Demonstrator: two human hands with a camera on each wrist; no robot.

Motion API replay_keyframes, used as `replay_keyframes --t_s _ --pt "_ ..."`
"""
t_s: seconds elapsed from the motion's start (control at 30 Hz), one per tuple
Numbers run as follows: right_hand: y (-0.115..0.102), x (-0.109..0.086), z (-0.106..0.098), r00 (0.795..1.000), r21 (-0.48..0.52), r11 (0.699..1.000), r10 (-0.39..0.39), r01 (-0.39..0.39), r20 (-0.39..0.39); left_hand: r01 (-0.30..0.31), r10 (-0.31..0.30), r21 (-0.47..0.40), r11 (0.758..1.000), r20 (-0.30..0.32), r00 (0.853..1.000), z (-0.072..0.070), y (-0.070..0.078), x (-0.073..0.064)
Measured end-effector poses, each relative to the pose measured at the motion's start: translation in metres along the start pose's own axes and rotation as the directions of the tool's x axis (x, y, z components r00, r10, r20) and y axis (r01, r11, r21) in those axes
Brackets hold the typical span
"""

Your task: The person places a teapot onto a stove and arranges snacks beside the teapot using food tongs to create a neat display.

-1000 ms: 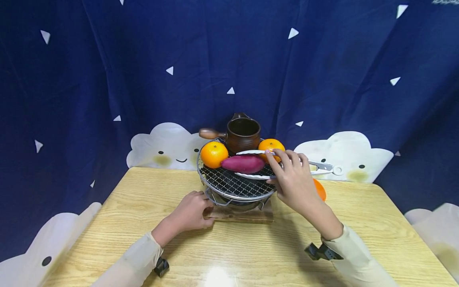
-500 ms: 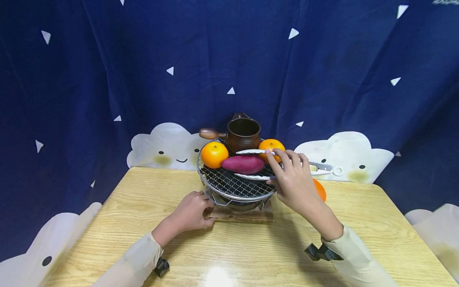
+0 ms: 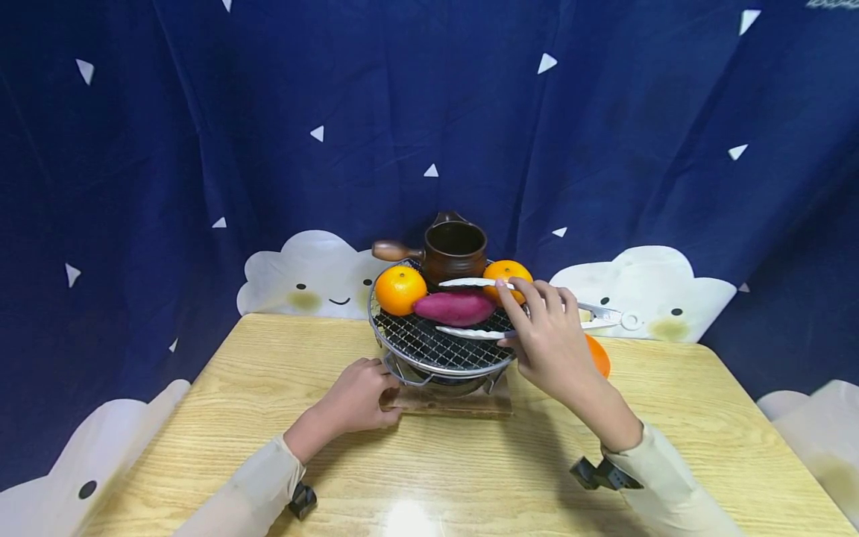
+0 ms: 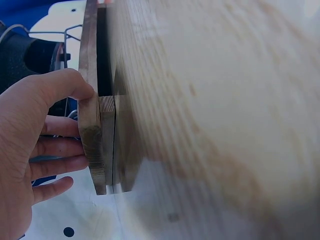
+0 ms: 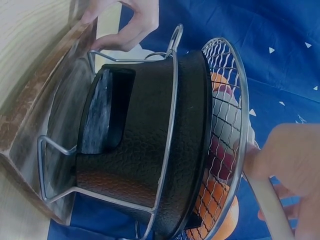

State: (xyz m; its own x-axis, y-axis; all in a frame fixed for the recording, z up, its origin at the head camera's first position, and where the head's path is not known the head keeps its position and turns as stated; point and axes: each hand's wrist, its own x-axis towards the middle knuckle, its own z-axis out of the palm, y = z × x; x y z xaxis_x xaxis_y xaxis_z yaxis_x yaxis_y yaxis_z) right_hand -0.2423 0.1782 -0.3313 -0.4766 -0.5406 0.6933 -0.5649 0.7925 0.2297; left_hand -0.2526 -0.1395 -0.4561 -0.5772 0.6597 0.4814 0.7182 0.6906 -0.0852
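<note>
My right hand [image 3: 553, 335] holds white-tipped tongs [image 3: 476, 333] by their arms over the round wire grill [image 3: 463, 358]. The tong arms are spread, one on the far side and one on the near side of a purple sweet potato [image 3: 456, 307], with visible gaps. Two oranges flank it, a left orange [image 3: 400, 290] and a right orange [image 3: 508, 273] partly behind the tongs. My left hand [image 3: 356, 397] holds the left end of the wooden board [image 4: 90, 130] under the stove, thumb on its front edge and fingers at its side.
A brown pot [image 3: 456, 250] with a side handle stands at the back of the grill. The black stove [image 5: 145, 135] sits in a wire frame on the board. An orange plate [image 3: 599, 356], partly hidden, lies right of the stove. A blue curtain [image 3: 429, 112] hangs behind the table [image 3: 403, 462].
The tong tips have spread slightly wider and shifted a little left around the sweet potato. My left hand and the things on the grill stay where they were.
</note>
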Motion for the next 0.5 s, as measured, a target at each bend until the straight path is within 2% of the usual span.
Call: replay_keyframes --t_s 0.5 --pt "-0.0012 -0.0001 0.0002 0.999 0.034 0.999 -0.019 0.020 -0.040 0.001 -0.001 -0.004 1.000 0.007 1.000 0.0011 -0.0010 -0.0007"
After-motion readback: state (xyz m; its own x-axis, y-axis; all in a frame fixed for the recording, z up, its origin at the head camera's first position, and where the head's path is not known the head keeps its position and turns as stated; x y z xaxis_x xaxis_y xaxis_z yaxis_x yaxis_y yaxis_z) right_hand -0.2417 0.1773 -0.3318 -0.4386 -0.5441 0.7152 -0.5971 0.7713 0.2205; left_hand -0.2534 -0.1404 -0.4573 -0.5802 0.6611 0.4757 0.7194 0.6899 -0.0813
